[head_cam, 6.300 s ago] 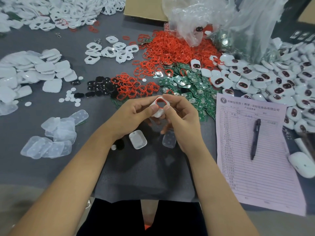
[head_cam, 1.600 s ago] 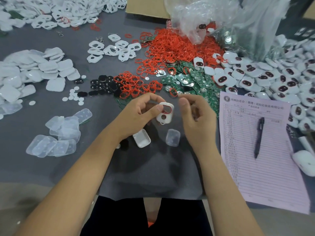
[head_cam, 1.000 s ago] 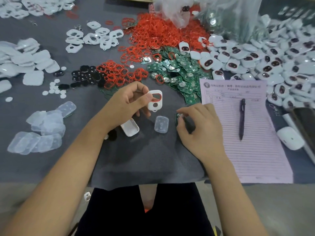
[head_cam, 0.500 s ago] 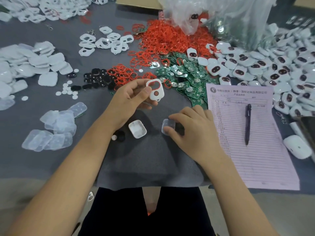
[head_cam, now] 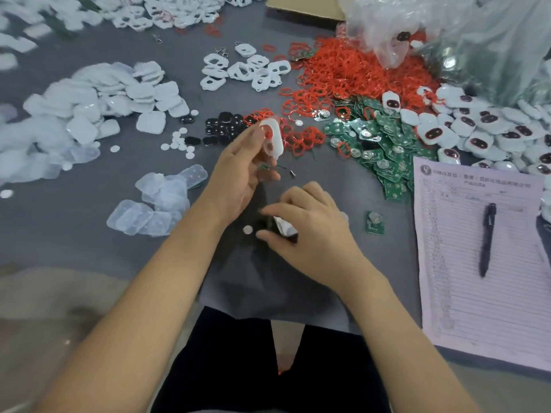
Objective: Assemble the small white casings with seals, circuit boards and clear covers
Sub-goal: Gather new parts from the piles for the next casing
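Note:
My left hand (head_cam: 240, 171) holds up a small white casing (head_cam: 273, 140) with a red seal in its opening, above the dark cloth. My right hand (head_cam: 313, 231) rests lower on the cloth, fingers pinched on a white shell piece (head_cam: 284, 228) that is partly hidden under them. A small white disc (head_cam: 247, 230) lies just left of that piece. One green circuit board (head_cam: 375, 222) lies alone to the right of my right hand. A pale edge of a clear cover (head_cam: 344, 216) peeks out behind my right hand.
Piles surround the work spot: red seals (head_cam: 351, 73), green circuit boards (head_cam: 378, 147), finished casings (head_cam: 477, 129), clear covers (head_cam: 161, 204), white shells (head_cam: 104, 108), white frames (head_cam: 244, 70), black pads (head_cam: 223, 129). A paper form (head_cam: 465, 278) with a pen (head_cam: 486, 239) lies right; a plastic bag (head_cam: 447, 40) behind.
My right hand set a circuit board down at the right, touched the clear cover, then moved left onto the white shell. My left hand tilted the casing upright and raised it.

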`<control>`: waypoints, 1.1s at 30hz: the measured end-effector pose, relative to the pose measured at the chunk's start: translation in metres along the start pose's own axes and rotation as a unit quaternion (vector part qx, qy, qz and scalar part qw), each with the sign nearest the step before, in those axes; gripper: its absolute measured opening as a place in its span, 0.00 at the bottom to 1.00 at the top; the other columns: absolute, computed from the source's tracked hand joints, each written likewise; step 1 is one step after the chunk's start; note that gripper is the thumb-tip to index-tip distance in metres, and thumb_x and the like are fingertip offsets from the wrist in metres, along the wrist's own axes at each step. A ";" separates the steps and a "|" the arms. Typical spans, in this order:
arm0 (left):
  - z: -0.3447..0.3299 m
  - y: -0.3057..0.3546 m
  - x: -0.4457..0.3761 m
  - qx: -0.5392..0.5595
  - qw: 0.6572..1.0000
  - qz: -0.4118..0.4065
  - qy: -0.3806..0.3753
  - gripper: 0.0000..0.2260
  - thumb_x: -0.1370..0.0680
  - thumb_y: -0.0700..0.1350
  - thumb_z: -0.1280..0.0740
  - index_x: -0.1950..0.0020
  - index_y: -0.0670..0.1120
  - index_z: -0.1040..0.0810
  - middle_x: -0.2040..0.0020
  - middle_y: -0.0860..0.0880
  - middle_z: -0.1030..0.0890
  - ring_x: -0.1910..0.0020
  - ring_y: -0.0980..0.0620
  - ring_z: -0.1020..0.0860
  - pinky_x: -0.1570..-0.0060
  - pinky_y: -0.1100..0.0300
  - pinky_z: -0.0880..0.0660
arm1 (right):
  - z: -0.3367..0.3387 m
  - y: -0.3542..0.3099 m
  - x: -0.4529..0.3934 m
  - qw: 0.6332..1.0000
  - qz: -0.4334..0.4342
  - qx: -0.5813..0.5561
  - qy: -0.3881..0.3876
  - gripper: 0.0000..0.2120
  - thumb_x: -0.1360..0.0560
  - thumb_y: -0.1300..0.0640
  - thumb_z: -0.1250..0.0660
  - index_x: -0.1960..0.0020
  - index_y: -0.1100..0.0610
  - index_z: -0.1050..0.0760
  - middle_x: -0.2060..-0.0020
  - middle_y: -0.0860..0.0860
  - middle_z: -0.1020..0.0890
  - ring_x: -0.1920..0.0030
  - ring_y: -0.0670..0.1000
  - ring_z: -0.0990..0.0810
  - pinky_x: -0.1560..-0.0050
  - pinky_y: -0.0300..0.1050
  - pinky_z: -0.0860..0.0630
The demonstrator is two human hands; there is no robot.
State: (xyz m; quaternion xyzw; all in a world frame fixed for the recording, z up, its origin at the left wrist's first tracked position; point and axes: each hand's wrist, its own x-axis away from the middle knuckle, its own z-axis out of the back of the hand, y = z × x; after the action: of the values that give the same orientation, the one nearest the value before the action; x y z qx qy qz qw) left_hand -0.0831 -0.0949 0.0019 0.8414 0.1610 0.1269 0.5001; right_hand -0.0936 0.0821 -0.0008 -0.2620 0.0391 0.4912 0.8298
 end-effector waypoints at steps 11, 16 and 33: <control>0.029 -0.004 0.027 -0.021 1.000 0.002 0.013 0.11 0.22 0.51 0.33 0.41 0.50 0.21 0.62 0.54 0.25 0.65 0.58 0.29 0.65 0.63 0.29 | -0.003 0.005 -0.013 0.986 -0.008 -0.147 0.077 0.01 0.23 0.57 0.25 0.52 0.55 0.15 0.57 0.45 0.17 0.55 0.50 0.22 0.51 0.46 0.26; 0.026 0.002 0.034 0.041 0.997 0.065 0.027 0.12 0.15 0.44 0.44 0.36 0.44 0.24 0.50 0.45 0.15 0.64 0.54 0.24 0.67 0.62 0.28 | -0.004 0.006 -0.040 0.903 -0.146 -0.375 0.153 0.08 0.18 0.63 0.33 0.45 0.55 0.16 0.58 0.45 0.14 0.61 0.46 0.18 0.62 0.38 0.23; 0.028 -0.006 0.043 -0.094 0.994 0.004 -0.055 0.12 0.20 0.47 0.33 0.38 0.54 0.18 0.44 0.46 0.14 0.52 0.49 0.16 0.49 0.59 0.20 | -0.019 0.007 -0.032 0.914 -0.147 -0.278 0.256 0.14 0.26 0.67 0.29 0.50 0.48 0.23 0.57 0.43 0.17 0.58 0.44 0.19 0.58 0.31 0.26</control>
State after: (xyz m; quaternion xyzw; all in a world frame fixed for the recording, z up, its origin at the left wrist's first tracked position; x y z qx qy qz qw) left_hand -0.0345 -0.0972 -0.0143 0.7971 0.1176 0.0966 0.5844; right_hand -0.1126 0.0500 -0.0097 -0.6015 0.0730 0.2714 0.7478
